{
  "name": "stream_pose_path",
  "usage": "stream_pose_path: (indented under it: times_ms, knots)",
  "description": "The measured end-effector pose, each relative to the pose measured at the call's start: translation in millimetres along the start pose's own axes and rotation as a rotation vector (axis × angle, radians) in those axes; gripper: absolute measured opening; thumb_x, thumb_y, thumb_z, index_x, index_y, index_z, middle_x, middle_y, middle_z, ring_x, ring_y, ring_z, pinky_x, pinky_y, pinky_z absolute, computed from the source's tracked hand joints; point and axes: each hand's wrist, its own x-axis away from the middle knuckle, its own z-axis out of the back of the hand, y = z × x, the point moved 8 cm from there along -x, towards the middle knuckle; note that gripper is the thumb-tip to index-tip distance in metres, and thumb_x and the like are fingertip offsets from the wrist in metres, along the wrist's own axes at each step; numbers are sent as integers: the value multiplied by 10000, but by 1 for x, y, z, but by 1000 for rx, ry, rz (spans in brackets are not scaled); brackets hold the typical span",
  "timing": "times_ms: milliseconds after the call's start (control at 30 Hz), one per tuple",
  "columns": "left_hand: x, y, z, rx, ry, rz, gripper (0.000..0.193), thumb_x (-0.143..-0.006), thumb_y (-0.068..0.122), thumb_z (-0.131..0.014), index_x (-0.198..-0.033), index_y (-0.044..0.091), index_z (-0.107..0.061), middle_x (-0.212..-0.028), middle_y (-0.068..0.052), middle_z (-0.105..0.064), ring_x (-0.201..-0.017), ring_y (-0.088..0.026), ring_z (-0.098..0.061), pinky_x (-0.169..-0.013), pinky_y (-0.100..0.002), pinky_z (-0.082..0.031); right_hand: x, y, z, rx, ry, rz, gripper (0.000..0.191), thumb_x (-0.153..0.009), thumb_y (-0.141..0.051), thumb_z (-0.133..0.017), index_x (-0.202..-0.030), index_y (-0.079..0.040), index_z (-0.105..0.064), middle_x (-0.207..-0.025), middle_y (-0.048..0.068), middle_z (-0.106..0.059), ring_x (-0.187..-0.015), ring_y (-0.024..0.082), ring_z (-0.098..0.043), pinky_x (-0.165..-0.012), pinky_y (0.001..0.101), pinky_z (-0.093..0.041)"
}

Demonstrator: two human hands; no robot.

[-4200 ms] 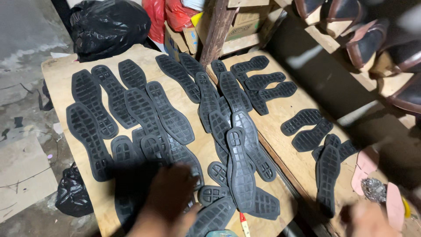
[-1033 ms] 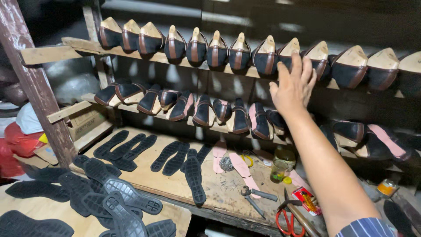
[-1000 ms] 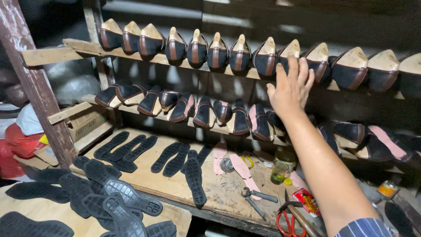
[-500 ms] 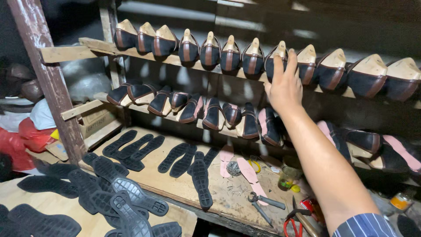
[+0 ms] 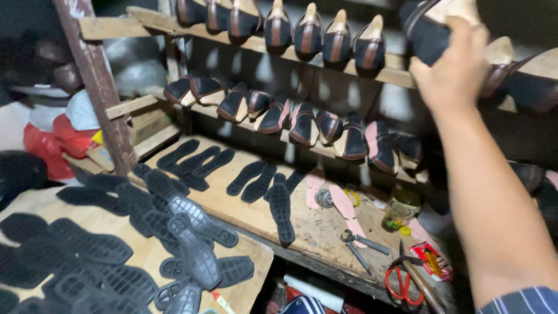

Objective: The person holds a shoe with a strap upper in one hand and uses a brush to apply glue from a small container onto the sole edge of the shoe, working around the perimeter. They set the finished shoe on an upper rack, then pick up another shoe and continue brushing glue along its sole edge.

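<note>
My right hand (image 5: 454,68) reaches up to the top wooden shelf (image 5: 401,75) and grips a dark shoe upper on a last (image 5: 431,29), pulling it off the row. More lasted dark-and-tan shoe uppers (image 5: 308,35) stand along that shelf. A second row of lasted shoes (image 5: 302,122) sits on the lower shelf. My left hand is out of sight.
Black rubber soles (image 5: 174,227) lie spread over two wooden boards (image 5: 256,264). Further right on the bench lie pliers (image 5: 360,244), red-handled scissors (image 5: 404,282), pink insoles (image 5: 343,203) and a small glass jar (image 5: 396,215). A wooden post (image 5: 99,81) stands at left beside red bags (image 5: 49,145).
The view has moved closer and to the right. My right hand went from resting on a shoe on the top shelf to gripping it and lifting it out of the row.
</note>
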Motion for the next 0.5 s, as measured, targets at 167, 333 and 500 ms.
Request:
stream_pose_path:
  times_ms: [167,333,500]
  knots:
    - [11,-33,-48,176,197,-66,763,-871,577,-733,-1451,155,-473,-1542,-195,-356,-1328,-375,-496,-1085,-445,-446,96,-28,80,-800,85,-301,588,-884,-74,-754,-1421,30,-537,-1289,189,-618,-1137,321,-648,-1012,412,-531]
    - [74,-67,-46,561,953,-147,509,-936,451,-635,-1343,146,-638,-1357,-165,-679,-1234,-353,-648,-1015,-441,-526,219,-86,84,-1637,-254,-901,468,-938,-131,-712,-1339,13,-516,-1205,141,-617,-1103,242,-659,-1070,388,-551]
    - [89,-9,-119,1737,-17,-750,722,-932,454,-627,-1461,-25,-522,-1320,-202,-696,-1150,-257,-681,-961,-388,-527,345,-225,49,-1688,-1194,-1001,666,-688,-182,-760,-1311,-9,-602,-1111,122,-663,-974,212,-669,-835,333,-546]
